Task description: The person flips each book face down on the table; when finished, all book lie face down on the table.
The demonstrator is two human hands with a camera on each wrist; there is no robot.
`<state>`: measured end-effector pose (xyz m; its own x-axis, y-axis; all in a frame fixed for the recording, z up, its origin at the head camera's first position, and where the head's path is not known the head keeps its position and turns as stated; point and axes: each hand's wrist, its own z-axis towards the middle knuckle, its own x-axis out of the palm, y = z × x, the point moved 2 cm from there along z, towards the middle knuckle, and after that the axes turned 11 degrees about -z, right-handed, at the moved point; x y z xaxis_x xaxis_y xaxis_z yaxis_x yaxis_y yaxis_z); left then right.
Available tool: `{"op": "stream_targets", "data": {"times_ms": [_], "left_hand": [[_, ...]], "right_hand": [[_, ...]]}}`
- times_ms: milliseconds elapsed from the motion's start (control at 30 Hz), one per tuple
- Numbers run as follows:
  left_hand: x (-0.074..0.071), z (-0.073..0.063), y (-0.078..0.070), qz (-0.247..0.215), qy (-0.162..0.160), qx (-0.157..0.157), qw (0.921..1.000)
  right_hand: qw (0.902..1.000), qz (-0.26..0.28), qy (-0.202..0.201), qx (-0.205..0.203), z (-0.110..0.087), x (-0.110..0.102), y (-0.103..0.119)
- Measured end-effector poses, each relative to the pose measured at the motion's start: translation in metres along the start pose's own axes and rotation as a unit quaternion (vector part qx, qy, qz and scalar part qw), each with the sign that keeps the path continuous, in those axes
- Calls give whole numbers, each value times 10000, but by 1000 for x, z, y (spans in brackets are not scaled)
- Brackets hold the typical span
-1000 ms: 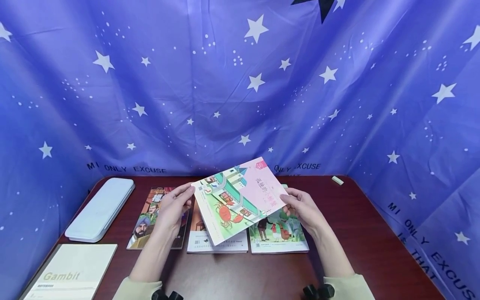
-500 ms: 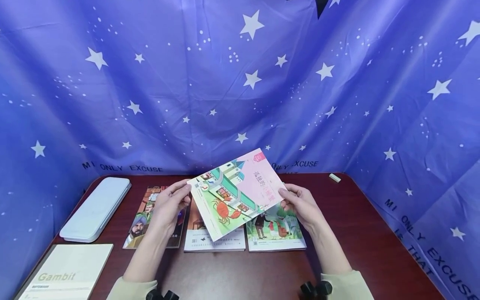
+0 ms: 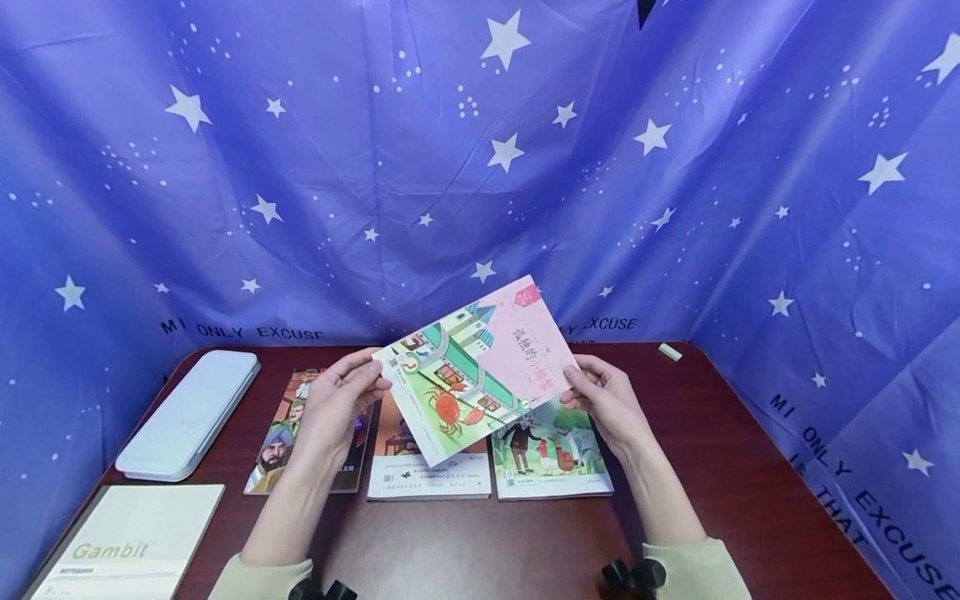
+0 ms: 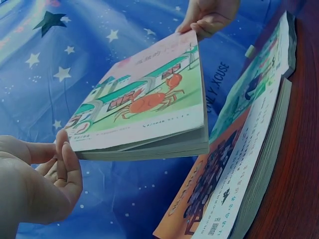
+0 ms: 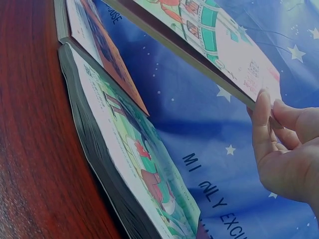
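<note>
A pink and green picture book (image 3: 465, 367) with a red crab on its cover is held tilted above the table between both hands. My left hand (image 3: 341, 404) pinches its left corner, and my right hand (image 3: 609, 402) pinches the opposite corner at the right. In the left wrist view the book (image 4: 139, 99) has its cover lifted slightly from the pages along the lower edge. Beneath it lie an orange and white book (image 3: 429, 479) and a green picture book (image 3: 555, 458). A dark comic-style book (image 3: 281, 450) lies partly behind my left forearm.
At the left of the dark red table (image 3: 480, 550) lie a pale blue pencil case (image 3: 187, 417) and a cream notebook (image 3: 138, 533) marked Gambit. A small whitish eraser-like block (image 3: 670, 352) sits near the back right corner. A blue star-printed curtain (image 3: 420, 167) surrounds the table.
Both hands have raised the crab book a little, so its top corner stands higher against the curtain. The grip at both corners looks the same. The view has shifted slightly.
</note>
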<state>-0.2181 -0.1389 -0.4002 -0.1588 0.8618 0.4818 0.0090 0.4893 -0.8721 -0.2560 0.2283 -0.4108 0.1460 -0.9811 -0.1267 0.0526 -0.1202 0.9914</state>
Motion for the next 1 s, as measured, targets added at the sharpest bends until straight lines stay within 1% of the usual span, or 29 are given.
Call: {"op": "stream_targets", "data": {"times_ms": [167,300,600,800,933,1000], "left_hand": [[2,-1,-3,24,182,132,9997],[3,-2,-5,89,337,233,9991],[4,-4,-6,105,446,376,9982],[5,-5,-7,185,598,443,9971],[5,-5,-9,208,623,515,9965],[4,-5,-9,140,625,546,9965]], "right_hand": [[9999,30,-149,-44,0,0,0],[9996,178,-186,-124,0,0,1],[9957,717,-43,-576,-2,0,2],[9929,952,52,-708,-2,0,3],[9915,1033,107,-787,-1,0,3],[9909,1062,144,-812,0,0,2]]}}
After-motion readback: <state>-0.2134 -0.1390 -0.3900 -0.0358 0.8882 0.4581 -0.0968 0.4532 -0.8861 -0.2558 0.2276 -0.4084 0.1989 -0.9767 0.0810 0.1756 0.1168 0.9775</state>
